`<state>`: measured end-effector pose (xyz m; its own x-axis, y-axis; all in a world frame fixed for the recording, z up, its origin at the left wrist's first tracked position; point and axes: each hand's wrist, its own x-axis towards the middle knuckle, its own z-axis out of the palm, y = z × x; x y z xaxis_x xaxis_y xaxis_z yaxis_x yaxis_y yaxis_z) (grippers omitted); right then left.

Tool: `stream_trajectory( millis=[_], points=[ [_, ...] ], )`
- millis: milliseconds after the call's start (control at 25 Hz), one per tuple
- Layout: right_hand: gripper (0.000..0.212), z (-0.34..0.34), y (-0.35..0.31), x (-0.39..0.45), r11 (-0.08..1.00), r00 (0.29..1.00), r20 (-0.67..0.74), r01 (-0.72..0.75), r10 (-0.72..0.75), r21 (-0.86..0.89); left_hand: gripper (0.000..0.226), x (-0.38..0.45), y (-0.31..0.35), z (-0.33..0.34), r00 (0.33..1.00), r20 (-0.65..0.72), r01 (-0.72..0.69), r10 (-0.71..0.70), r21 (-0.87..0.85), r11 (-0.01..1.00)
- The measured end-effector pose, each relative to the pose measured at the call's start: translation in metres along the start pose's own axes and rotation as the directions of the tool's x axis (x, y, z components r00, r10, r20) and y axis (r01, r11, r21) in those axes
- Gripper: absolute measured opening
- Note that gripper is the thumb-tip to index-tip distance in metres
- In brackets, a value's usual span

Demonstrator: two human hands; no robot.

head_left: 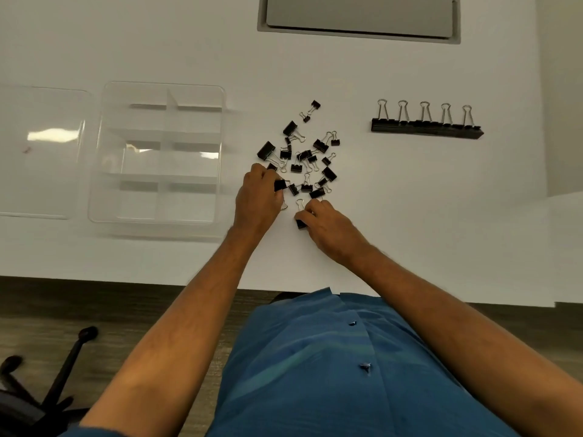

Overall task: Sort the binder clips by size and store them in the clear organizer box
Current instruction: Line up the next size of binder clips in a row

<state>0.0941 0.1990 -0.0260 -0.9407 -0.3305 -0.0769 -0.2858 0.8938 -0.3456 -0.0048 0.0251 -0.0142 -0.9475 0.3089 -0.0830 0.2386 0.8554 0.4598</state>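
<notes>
White worktop (410,216) fills the head view, with a grey recessed panel (359,17) at its far edge; my left hand (258,197) is pinched on a black clip (280,185) at the near-left edge of the loose pile of binder clips (303,156); my right hand (331,228) is closed around another clip (300,223) just near the pile; five large clips (426,126) stand in a row far right; the clear organizer box (157,152) sits left, its compartments bare, its lid (41,152) further left.

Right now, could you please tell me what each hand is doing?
Left hand: closed on a binder clip.
Right hand: closed on another clip.
</notes>
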Motion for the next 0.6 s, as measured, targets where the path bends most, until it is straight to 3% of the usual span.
stream_trajectory(
  millis=[120,240,440,600],
  points=[
    [0.032,-0.009,-0.001,0.0,0.999,1.0,0.01,0.025,-0.025,0.02,0.025,-0.009,0.007,-0.011,0.997,0.007,0.082,-0.082,-0.157,0.984],
    [0.03,-0.023,0.004,-0.015,0.995,1.0,-0.011,-0.02,0.021,0.095,0.032,-0.016,0.031,-0.022,0.968,0.136,0.249,-0.211,-0.424,0.871],
    [0.033,-0.047,0.064,-0.054,0.879,0.921,-0.092,-0.325,0.378,0.35,0.009,0.0,0.095,-0.001,0.896,0.331,0.444,-0.297,-0.622,0.646],
    [0.031,-0.071,0.125,-0.066,0.806,0.835,-0.116,-0.469,0.538,0.362,0.022,0.031,0.146,0.034,0.827,0.461,0.563,-0.322,-0.691,0.453]
  ],
)
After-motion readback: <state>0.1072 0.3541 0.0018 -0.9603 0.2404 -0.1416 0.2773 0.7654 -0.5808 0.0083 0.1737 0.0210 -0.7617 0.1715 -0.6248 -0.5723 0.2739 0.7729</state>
